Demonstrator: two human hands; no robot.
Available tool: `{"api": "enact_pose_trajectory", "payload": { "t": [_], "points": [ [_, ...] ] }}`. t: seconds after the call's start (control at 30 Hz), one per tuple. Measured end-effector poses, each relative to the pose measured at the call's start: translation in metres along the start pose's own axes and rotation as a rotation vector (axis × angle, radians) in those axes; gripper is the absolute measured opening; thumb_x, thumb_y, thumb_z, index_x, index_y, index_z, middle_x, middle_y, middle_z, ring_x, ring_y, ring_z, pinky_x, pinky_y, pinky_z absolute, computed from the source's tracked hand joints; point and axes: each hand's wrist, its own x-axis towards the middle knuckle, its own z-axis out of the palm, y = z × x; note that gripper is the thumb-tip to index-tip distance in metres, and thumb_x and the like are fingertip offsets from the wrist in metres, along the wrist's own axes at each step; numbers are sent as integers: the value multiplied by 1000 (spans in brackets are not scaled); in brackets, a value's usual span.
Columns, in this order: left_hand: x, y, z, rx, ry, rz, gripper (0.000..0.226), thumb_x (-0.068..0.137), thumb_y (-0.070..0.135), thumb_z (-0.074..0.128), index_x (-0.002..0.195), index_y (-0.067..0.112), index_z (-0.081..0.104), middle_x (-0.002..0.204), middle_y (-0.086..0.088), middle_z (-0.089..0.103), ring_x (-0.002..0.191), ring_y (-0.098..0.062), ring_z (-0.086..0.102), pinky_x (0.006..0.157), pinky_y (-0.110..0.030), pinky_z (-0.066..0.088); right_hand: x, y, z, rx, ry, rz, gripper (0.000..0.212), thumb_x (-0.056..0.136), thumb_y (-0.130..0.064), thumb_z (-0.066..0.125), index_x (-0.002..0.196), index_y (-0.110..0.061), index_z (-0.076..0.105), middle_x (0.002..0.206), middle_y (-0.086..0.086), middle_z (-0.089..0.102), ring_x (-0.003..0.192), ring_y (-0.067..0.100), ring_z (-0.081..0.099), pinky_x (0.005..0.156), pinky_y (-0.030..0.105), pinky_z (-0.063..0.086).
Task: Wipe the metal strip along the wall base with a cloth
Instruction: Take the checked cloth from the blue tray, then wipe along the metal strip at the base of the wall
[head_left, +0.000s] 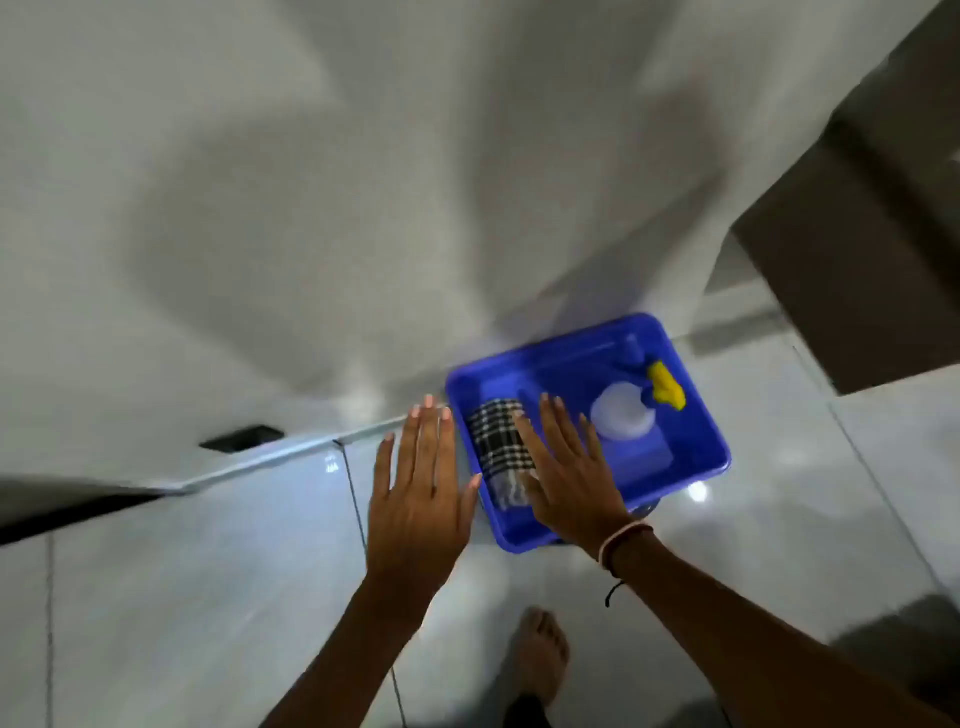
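While both hands hover flat with fingers spread and nothing in their grip, the right hand (563, 470) is over a checked cloth (496, 441) lying in a blue tub (696, 410). The left hand (421, 493) is beside the tub, near the strip (291, 454) at the wall base.

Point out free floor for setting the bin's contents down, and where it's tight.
Free: floor tiles left of the left hand, bordered by the metal strip along the wall base; also tiles right of the blue bin. Tight: inside the bin, with checkered cloth, white round container, yellow item, and right hand overhead.
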Motion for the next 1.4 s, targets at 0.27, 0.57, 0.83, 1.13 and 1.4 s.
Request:
{"api": "enact_pose_trajectory", "payload": {
  "t": [0.27, 0.57, 0.83, 1.13, 1.4],
  "points": [
    [-13, -3, 164, -66, -340, 87, 75, 107, 38, 66, 164, -4, 43, 173, -23, 38, 160, -35, 39, 129, -51, 44, 62, 40, 157, 136, -192, -30, 78, 89, -47, 54, 157, -28, 20, 169, 15, 4, 156, 41, 5, 126, 58, 14],
    [23, -51, 121, 152, -332, 449, 71, 95, 36, 83, 148, -7, 64, 156, -26, 60, 144, -40, 60, 113, -60, 56, 79, 29, 117, 171, 9, 300, 34, 90, -10, 52, 123, -15, 61, 125, 18, 69, 114, 41, 63, 93, 50, 52],
    [75, -223, 83, 430, -123, 818, 63, 104, 31, 46, 145, -12, 64, 152, -31, 63, 138, -45, 65, 110, -59, 57, 27, -111, 120, 1565, 1137, 722, 18, 93, -13, 51, 110, -11, 59, 85, 16, 60, 76, 21, 50, 69, 37, 47],
    [117, -271, 148, 771, -30, 1374, 62, 105, 23, 61, 156, -12, 52, 165, -31, 48, 150, -45, 51, 122, -63, 45, 116, -388, 370, 2165, 1059, 1434, 24, 94, 7, 51, 108, -2, 69, 88, 2, 72, 77, 13, 64, 65, 19, 53],
    [154, -238, 192, 1179, 160, 1396, 86, 109, 47, 26, 173, -4, 0, 181, -29, -3, 169, -39, 5, 139, -55, 6, 248, -308, 413, 1731, 883, 938, 42, 91, 7, 49, 130, -1, 63, 140, 20, 58, 132, 36, 52, 115, 53, 40]
  ]
}}
